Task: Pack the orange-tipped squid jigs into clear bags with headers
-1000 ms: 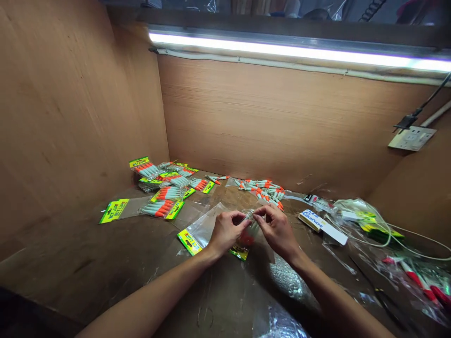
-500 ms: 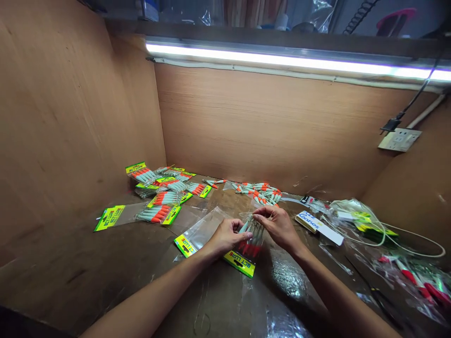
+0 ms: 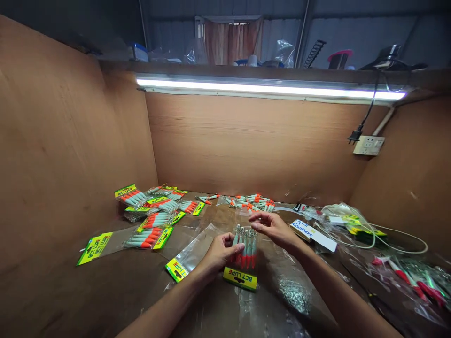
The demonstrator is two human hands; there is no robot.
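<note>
My left hand (image 3: 220, 252) pinches a clear packet of orange-and-white lures (image 3: 245, 256) with a yellow label, held just above the brown table (image 3: 105, 291). My right hand (image 3: 273, 227) hovers just above the packet's top end, fingers partly curled and apart, holding nothing that I can see. An empty clear bag with a yellow label (image 3: 188, 257) lies under my left hand. A pile of filled lure packets (image 3: 155, 211) lies at the left back. Loose lures (image 3: 252, 202) are heaped against the back wall.
Wooden walls close in the left, back and right. A white card box (image 3: 313, 231) and a bag with white cord (image 3: 355, 223) lie to the right. More red lures in plastic (image 3: 412, 277) sit at far right. A wall socket (image 3: 368, 144) is at the upper right.
The lures have slid fully into the packet, which now hangs straight with its label toward me. My right hand has let go of the top and lifted slightly. The view tilted upward.
</note>
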